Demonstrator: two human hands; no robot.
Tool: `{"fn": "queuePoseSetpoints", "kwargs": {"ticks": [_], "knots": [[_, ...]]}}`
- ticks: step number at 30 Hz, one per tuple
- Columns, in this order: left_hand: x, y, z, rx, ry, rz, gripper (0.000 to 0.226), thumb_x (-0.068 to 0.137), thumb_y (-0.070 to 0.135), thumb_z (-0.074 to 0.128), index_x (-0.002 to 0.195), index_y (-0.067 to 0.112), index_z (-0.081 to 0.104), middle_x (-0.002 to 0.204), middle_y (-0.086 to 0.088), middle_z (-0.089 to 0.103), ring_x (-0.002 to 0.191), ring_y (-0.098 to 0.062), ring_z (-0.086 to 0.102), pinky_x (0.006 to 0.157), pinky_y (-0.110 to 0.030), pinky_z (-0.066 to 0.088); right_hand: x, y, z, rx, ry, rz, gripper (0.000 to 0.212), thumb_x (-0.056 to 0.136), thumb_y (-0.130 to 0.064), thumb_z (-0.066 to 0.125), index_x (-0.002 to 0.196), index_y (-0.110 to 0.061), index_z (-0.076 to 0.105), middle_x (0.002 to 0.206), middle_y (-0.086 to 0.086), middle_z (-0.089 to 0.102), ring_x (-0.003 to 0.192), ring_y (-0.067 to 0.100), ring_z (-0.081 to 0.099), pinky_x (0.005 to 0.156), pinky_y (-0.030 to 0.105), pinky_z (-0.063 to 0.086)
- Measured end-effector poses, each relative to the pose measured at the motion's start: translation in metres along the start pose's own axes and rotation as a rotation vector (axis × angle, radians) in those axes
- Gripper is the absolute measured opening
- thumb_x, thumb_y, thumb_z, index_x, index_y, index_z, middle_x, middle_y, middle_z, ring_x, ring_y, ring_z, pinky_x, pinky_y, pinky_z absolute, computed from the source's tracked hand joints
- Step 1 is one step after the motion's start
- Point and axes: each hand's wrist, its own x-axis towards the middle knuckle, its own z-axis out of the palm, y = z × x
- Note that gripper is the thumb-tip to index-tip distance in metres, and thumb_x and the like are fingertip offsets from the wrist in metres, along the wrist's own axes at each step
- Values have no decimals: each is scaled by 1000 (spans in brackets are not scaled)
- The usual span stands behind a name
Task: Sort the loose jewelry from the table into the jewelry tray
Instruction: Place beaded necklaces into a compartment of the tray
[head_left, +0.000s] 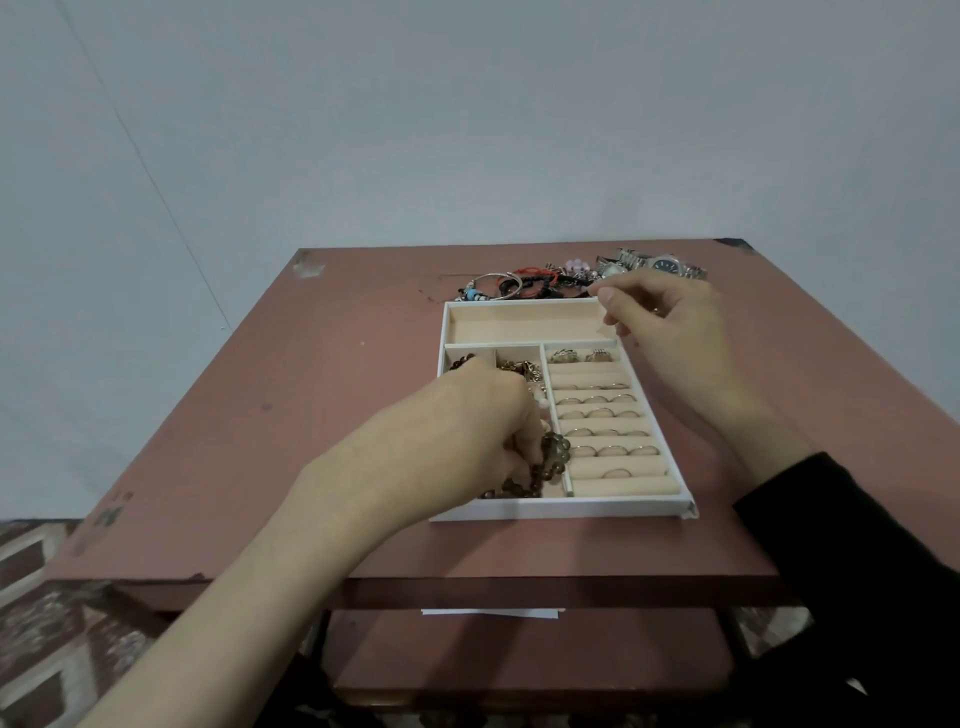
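Beyond jewelry tray (556, 508) far rim: loose jewelry pile (524, 283) runs left-right, nearest your right hand (670, 317), fingers curled, contents unclear; your left hand (488, 415) grips beaded bracelet (556, 449).

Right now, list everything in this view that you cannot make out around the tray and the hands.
Head view:
- Left compartments of the jewelry tray: mostly covered by the left hand, which holds the dark bead bracelet.
- Whether the right hand pinches anything: too small to tell.
- The loose jewelry behind the tray: overlapping, blurred, uncountable.
- The watches: partly behind the right hand.
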Motion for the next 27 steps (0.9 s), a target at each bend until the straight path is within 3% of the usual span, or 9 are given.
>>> {"fn": "queuePoseSetpoints", "kwargs": {"ticks": [3, 5, 9, 12, 15, 18, 20, 25, 27], "knots": [[8, 7, 1, 52, -65, -7, 17, 78, 8, 68, 91, 17, 74, 92, 1, 68, 84, -17, 62, 78, -25, 50, 4, 2, -5, 81, 72, 67, 13, 88, -16, 60, 92, -15, 73, 68, -3, 62, 60, 2, 52, 62, 21, 45], [8, 12, 0, 34, -74, 8, 14, 77, 9, 69, 88, 17, 71, 79, 7, 64, 79, -12, 59, 72, -22, 47, 5, 2, -9, 157, 110, 131, 14, 88, -16, 59, 87, -20, 72, 66, -3, 61, 60, 6, 52, 57, 21, 42], [4, 12, -2, -49, -45, 36, 34, 76, 10, 71, 98, 27, 51, 82, 6, 71, 73, -6, 61, 73, -27, 52, 7, 3, -13, 204, 155, 215, 20, 88, -14, 58, 78, -26, 70, 64, 0, 60, 57, 11, 51, 53, 23, 40], [3, 10, -2, 32, -51, 81, 40, 80, 12, 67, 112, 34, 58, 86, 8, 70, 72, -2, 56, 75, -22, 49, 8, 2, -14, 234, 173, 250, 19, 88, -13, 57, 78, -24, 70, 63, 0, 59, 54, 10, 48, 50, 23, 37], [3, 9, -4, 81, -12, 115, 28, 82, 13, 65, 104, 29, 68, 88, 10, 70, 75, 2, 50, 80, -20, 45, 9, 2, -15, 248, 209, 271, 18, 88, -13, 58, 79, -23, 70, 63, -1, 59, 52, 10, 47, 48, 22, 35], [2, 6, -3, 119, 39, 152, 27, 82, 20, 67, 107, 30, 69, 85, 19, 48, 80, -1, 42, 71, -14, 36, 9, 3, -17, 241, 229, 285, 14, 88, -15, 59, 82, -22, 69, 62, -2, 59, 51, 9, 46, 47, 20, 35], [0, 3, -3, 133, 58, 166, 29, 81, 27, 68, 109, 34, 68, 92, 17, 41, 86, -2, 43, 74, -15, 37, 9, 4, -18, 246, 232, 291, 11, 87, -16, 59, 83, -21, 68, 61, -2, 58, 50, 9, 46, 46, 20, 34], [-8, 2, -11, 82, 69, 192, 20, 88, 30, 60, 106, 32, 69, 99, 16, 63, 80, 1, 51, 78, -27, 49, 9, 4, -18, 241, 237, 293, 9, 87, -19, 59, 88, -18, 69, 62, -1, 58, 50, 9, 46, 44, 18, 35], [-7, 1, -12, 72, 68, 160, 26, 88, 26, 60, 113, 34, 62, 99, 15, 66, 68, 7, 50, 74, -16, 47, 9, 3, -19, 242, 244, 293, 11, 88, -20, 58, 85, -19, 68, 62, -1, 57, 49, 8, 46, 44, 18, 35]]}}
